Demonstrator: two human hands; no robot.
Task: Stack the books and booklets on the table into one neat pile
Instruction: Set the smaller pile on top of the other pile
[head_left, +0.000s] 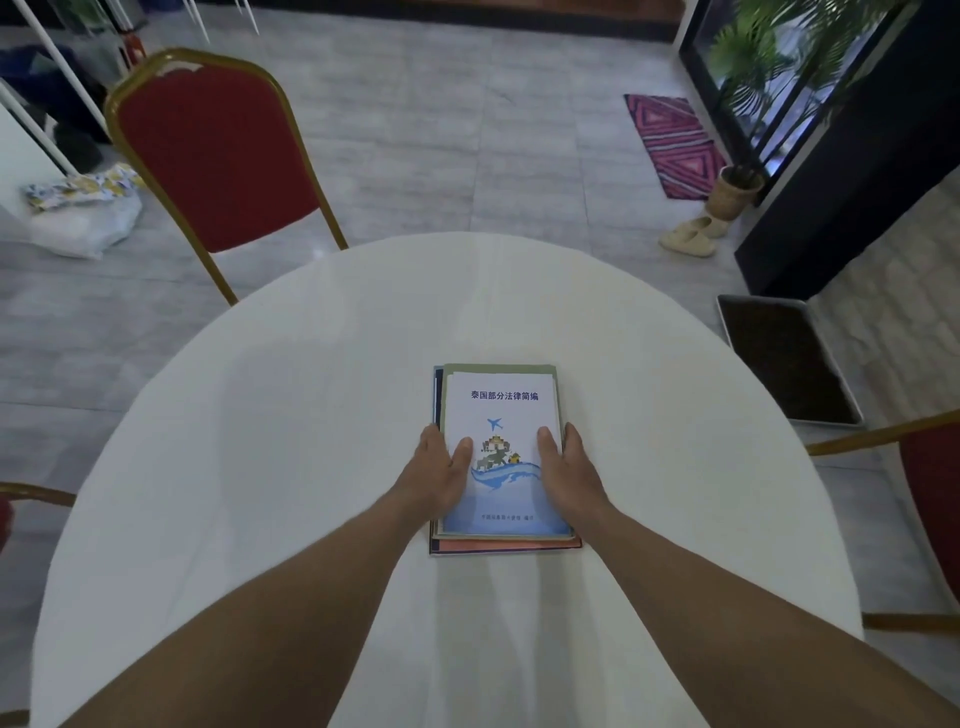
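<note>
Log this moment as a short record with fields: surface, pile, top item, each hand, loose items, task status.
surface: round table with a white cloth
pile: one stack of books, edges slightly uneven at the near and left sides
top item: white and blue booklet with a plane and elephant picture
left hand: flat against the pile's left edge, thumb on the cover
right hand: flat against the pile's right edge, thumb on the cover
loose items: none seen elsewhere on the table
task status: all stacked; hands squaring the pile
</note>
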